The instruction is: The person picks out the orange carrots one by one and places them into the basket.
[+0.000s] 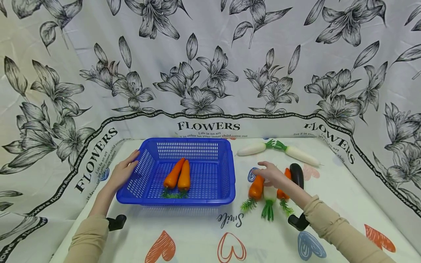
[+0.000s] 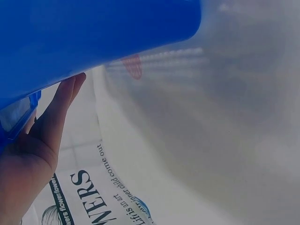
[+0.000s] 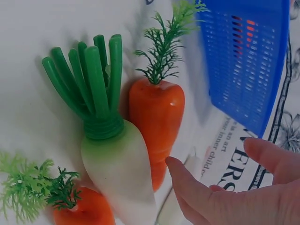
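Observation:
My left hand (image 1: 123, 171) rests against the left side of a blue plastic basket (image 1: 204, 201), its fingers fairly straight along the outside in the left wrist view. Two carrots, one red-orange (image 1: 173, 175) and one lighter orange (image 1: 184, 176), lie inside the basket. Right of it, my right hand (image 1: 271, 174) hovers at the narrow end of an orange carrot (image 3: 157, 112), thumb and fingers apart. Beside that carrot lies a white radish (image 3: 119, 168) with green stalks. Another carrot (image 3: 86, 208) is on the radish's other side, partly covered by my forearm in the head view.
A dark eggplant (image 1: 297, 175) lies right of the vegetable group. Two long white radishes, the left one (image 1: 251, 149) and the right one (image 1: 302, 156), lie farther back with their green tops meeting. Flower-printed cloth (image 1: 210, 98) hangs behind the table and at both sides.

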Demonstrator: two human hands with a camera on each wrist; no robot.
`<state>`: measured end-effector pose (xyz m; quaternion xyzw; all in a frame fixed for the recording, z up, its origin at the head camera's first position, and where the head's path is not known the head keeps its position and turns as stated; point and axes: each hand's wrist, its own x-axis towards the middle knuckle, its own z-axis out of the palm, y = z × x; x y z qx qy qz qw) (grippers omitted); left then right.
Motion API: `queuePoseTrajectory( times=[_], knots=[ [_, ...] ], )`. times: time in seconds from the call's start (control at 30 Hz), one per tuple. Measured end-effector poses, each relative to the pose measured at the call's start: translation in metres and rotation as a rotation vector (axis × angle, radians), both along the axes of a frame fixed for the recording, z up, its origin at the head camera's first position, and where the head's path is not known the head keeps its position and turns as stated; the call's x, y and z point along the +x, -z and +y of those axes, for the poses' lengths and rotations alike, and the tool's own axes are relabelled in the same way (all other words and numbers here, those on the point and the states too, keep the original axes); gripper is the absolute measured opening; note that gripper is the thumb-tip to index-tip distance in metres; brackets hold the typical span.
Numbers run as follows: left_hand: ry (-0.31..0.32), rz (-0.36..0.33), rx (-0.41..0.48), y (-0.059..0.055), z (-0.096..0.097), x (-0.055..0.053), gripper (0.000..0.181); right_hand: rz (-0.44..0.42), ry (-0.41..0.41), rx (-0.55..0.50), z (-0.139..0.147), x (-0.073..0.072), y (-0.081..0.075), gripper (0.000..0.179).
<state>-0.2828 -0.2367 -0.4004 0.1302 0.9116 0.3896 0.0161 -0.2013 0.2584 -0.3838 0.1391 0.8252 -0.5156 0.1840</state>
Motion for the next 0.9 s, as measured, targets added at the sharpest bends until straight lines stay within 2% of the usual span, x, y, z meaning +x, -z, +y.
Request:
queuePoseTrajectory(
  times=[0.4,0.6,0.73,0.9],
  knots=[
    [0.003,0.008,0.008,0.003,-0.001,-0.003,0.051,-0.038,-0.005,0.058,-0.005,0.007,0.008,0.067],
    [0.005,0.004,0.023,0.003,-0.001,-0.003,0.051,-0.019,0.014,0.121,-0.009,0.010,0.012,0.068],
    [0.006,0.006,0.015,0.003,-0.002,-0.003,0.051,0.031,-0.006,0.204,-0.011,0.011,0.016,0.064],
    [0.008,0.005,0.013,0.003,-0.002,-0.003,0.051,0.169,-0.060,0.367,-0.013,0.011,0.023,0.051]
  ],
)
